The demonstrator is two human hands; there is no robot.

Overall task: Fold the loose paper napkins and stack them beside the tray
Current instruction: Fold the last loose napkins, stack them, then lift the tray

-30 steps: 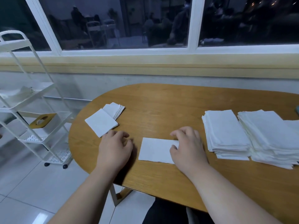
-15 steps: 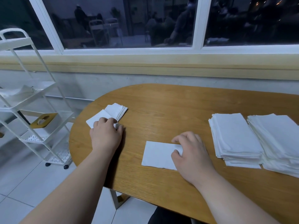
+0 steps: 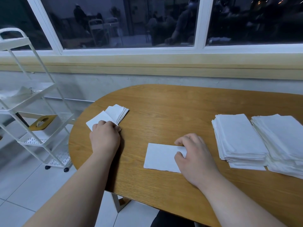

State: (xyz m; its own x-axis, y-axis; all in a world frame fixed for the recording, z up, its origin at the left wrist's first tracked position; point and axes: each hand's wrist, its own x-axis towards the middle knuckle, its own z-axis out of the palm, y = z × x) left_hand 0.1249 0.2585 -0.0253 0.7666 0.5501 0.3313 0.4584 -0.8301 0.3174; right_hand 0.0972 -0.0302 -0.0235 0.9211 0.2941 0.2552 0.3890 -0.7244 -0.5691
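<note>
Both bare forearms reach in over the near edge of the worktop (image 3: 164, 108). The left grip (image 3: 105, 138) lies knuckles up near the rounded left end, its fingers curled down onto a folded napkin (image 3: 98, 119). The right grip (image 3: 195, 154), closer to the near edge, pinches the right end of a flat napkin (image 3: 160, 158) between thumb and curled fingers.

- Left grip (image 3: 105, 138) hides the near corner of the folded napkin (image 3: 100, 119).
- Right grip (image 3: 195, 154) covers the right end of the flat napkin (image 3: 160, 157).
- Rightmost napkin stack (image 3: 282, 138) runs off the frame's right edge.
- White trolley (image 3: 32, 99) is cut by the left edge.
</note>
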